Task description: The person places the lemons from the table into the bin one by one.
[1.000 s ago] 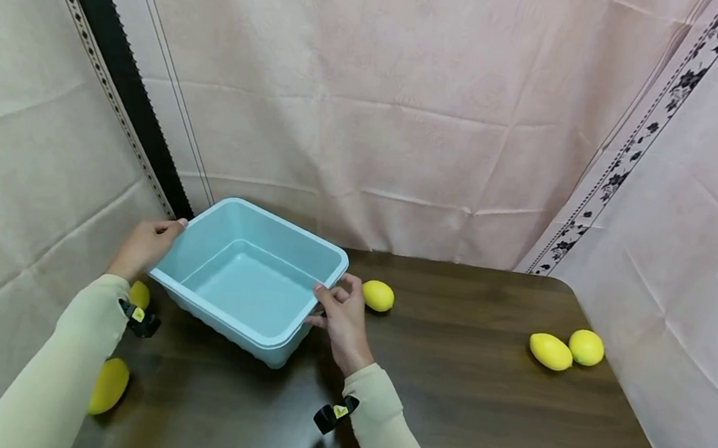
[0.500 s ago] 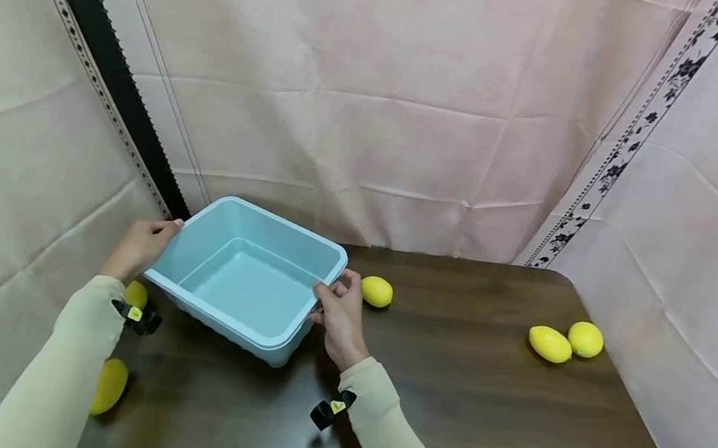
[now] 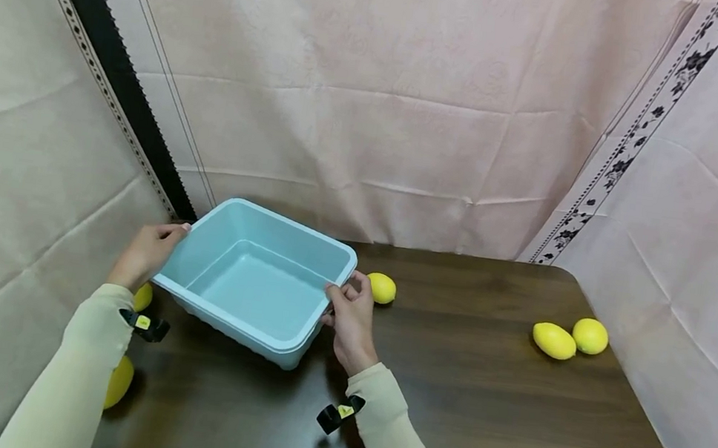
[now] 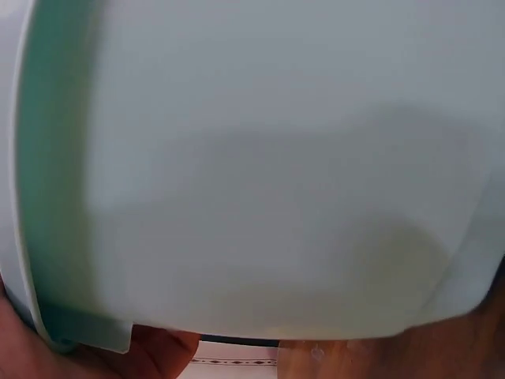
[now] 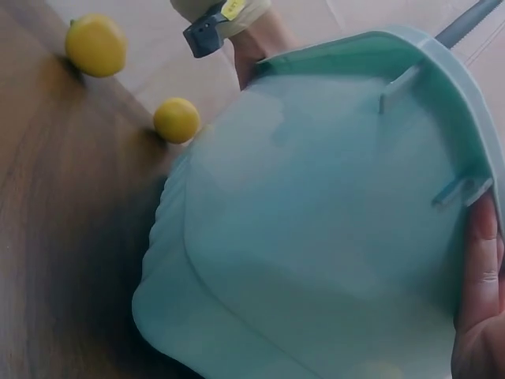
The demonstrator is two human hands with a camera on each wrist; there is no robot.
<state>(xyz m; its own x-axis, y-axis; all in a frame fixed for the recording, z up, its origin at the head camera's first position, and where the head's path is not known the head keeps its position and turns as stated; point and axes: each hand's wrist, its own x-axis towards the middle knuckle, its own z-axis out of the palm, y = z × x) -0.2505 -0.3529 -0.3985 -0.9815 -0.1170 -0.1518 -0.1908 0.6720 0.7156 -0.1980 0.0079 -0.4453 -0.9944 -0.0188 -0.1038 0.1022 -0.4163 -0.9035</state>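
Head view showed a light-blue plastic basin (image 3: pixel 264 287) on the far left side of the wooden table (image 3: pixel 474 432); whether its base touched the wood could not be told. The left hand (image 3: pixel 150 252) pinched its left rim; the right hand (image 3: pixel 353 324) gripped its right rim, thumb over the edge, both closed snugly. A lemon (image 3: pixel 382 288) lay just beyond the right hand; two yellow fruits (image 3: pixel 120 383) lay partly hidden by the left sleeve (image 3: pixel 79 369). Uneven lifting could have slipped the thin rim from either grip; a rightward swing might have knocked the nearest lemon rolling.
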